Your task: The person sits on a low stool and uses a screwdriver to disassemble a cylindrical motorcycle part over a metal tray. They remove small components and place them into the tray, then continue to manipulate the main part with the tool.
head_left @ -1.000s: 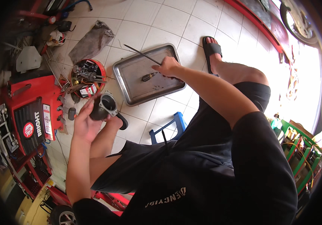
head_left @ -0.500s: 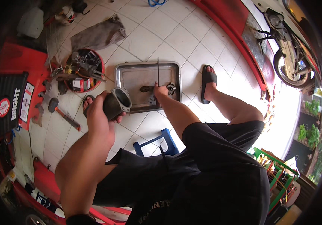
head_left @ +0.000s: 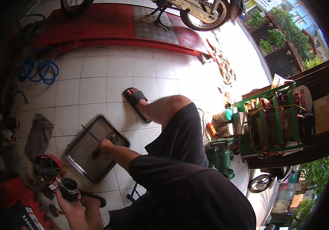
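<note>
My left hand [head_left: 69, 207] is closed round a dark metal cylinder [head_left: 69, 194]. Its round, flanged mouth faces up, with lugs at the rim. It is held beside the near left end of a shallow metal tray [head_left: 68, 155]. Over the tray, my right hand [head_left: 106, 146] is closed on a long thin dark rod [head_left: 89, 132] that points to the far left. A short dark piece [head_left: 96, 153] shows just below that hand; whether it belongs to the rod I cannot tell. Small metal parts [head_left: 112, 136] lie in the tray beside my right hand.
A red tub [head_left: 60, 165] of tools and parts stands left of the tray, near a grey cloth [head_left: 40, 134]. A blue hose [head_left: 44, 71] lies coiled farther off. A red lift platform [head_left: 95, 25] carries a motorbike [head_left: 206, 13]. At right stands a green rack [head_left: 248, 119].
The view has swung to the right, so the tray and both hands now appear lower and farther left. My hands keep hold of the cylinder and the rod.
</note>
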The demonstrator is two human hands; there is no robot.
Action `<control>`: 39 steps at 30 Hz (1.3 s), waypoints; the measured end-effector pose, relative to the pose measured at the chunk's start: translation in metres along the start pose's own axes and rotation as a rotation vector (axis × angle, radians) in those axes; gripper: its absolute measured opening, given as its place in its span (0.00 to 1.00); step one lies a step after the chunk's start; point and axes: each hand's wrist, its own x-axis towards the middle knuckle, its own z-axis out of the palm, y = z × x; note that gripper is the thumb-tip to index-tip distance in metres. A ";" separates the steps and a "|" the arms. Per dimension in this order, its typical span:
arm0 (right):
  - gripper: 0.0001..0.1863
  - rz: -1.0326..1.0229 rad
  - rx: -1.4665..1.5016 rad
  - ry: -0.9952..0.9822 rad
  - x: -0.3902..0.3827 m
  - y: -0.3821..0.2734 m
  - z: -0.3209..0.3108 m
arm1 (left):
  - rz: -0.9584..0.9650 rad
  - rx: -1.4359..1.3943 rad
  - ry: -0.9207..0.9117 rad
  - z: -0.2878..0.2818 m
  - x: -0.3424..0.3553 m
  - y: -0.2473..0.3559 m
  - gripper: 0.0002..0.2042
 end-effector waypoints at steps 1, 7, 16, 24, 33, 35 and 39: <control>0.34 -0.005 -0.008 -0.015 -0.005 0.001 -0.005 | -0.016 0.009 0.027 0.001 0.000 -0.002 0.15; 0.36 0.167 0.167 0.048 -0.026 0.025 0.004 | -0.062 0.039 -0.057 0.011 0.013 -0.007 0.14; 0.21 0.050 0.049 0.131 -0.056 -0.013 0.021 | -0.026 0.062 -0.185 -0.006 0.014 0.000 0.15; 0.16 -0.387 -0.366 0.109 -0.094 -0.059 -0.046 | 0.046 0.044 -0.280 0.013 -0.001 0.018 0.15; 0.15 -0.840 -0.465 0.319 -0.216 -0.209 -0.259 | 0.114 -0.111 -0.285 0.030 0.000 0.046 0.12; 0.13 -0.981 -0.253 0.404 -0.234 -0.224 -0.289 | 0.214 -0.105 -0.237 0.036 -0.014 0.056 0.12; 0.13 -1.040 0.085 0.445 -0.264 -0.237 -0.293 | 0.182 -0.192 -0.240 0.027 -0.020 0.057 0.12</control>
